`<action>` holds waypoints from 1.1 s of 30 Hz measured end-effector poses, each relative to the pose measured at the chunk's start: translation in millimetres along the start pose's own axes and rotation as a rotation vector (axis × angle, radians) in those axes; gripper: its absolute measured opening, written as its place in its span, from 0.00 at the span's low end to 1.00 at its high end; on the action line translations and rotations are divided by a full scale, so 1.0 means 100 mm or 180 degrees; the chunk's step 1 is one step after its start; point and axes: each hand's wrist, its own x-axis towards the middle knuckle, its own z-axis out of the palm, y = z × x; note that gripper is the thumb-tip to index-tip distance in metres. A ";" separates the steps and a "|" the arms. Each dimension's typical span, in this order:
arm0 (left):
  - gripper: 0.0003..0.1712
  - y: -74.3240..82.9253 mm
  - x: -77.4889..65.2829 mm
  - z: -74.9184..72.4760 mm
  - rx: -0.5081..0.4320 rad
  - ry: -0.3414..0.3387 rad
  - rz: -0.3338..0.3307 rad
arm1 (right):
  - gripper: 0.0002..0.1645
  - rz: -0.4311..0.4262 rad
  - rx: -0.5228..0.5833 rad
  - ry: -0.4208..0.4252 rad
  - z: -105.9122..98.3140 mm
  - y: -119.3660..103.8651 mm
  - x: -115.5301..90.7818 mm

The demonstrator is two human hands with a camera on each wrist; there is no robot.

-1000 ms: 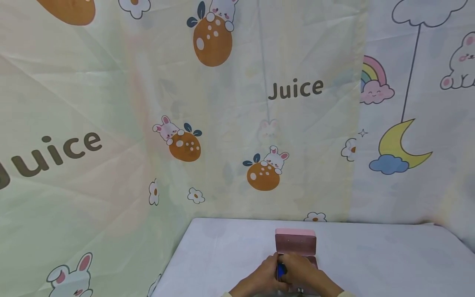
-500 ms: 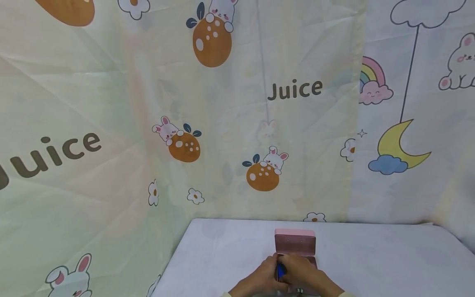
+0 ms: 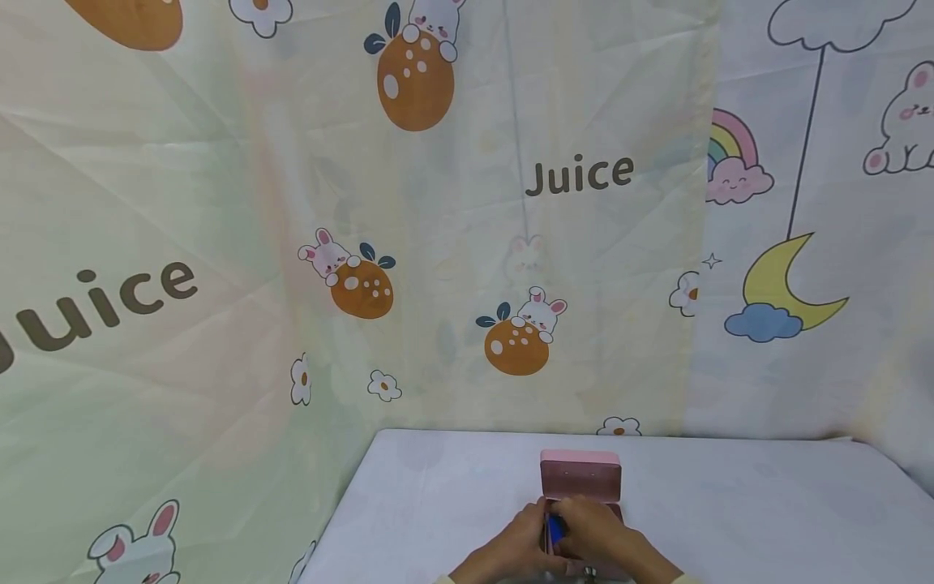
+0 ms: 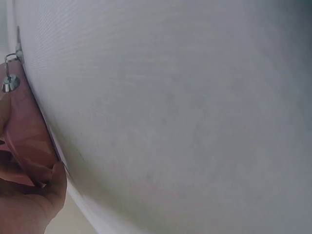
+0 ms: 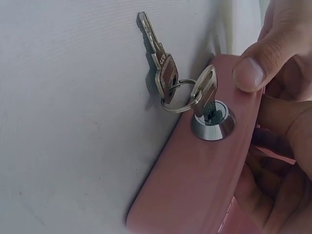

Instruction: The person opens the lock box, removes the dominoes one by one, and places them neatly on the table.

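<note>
A pink metal lockbox (image 3: pixel 581 478) stands on the table with its lid up. In the right wrist view a key (image 5: pixel 206 92) sits in the round lock (image 5: pixel 214 123) on its front. At the box's left end my left hand (image 3: pixel 516 542) grips the wall, its thumb (image 5: pixel 258 68) pressing on the front face. My right hand (image 3: pixel 591 531) reaches into the box, its fingers curled. Between the hands shows part of a flat blue thing (image 3: pixel 556 531), with the right fingers around it; its kind is hidden. The rest of the box's inside is covered by the hands.
A second key (image 5: pixel 165 73) hangs from the key ring (image 5: pixel 178 108) beside the lock. White cloth covers the table (image 3: pixel 438 478). Behind and to the left hang printed curtains (image 3: pixel 438 203).
The blue thing has shifted slightly to the right in the head view, with the right hand. The left hand and the box stay in place.
</note>
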 end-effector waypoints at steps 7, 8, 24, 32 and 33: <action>0.53 0.01 -0.01 0.00 -0.0051 -0.0022 -0.0081 | 0.19 -0.0018 0.0062 0.0001 -0.03 0.07 -0.02; 0.52 0.02 -0.01 0.00 -0.0073 -0.0033 -0.0115 | 0.19 -0.0035 0.0059 0.0010 -0.03 0.09 -0.02; 0.45 -0.02 -0.01 0.00 -0.0451 -0.0097 0.0125 | 0.21 -0.0077 0.0155 0.0008 -0.03 0.12 -0.09; 0.47 -0.04 0.01 0.00 -0.0321 -0.0056 0.0274 | 0.22 -0.0224 0.0222 0.0109 -0.07 0.13 -0.13; 0.48 -0.04 0.01 0.00 -0.0341 -0.0076 0.0305 | 0.24 -0.0217 0.0194 0.0107 -0.07 0.13 -0.13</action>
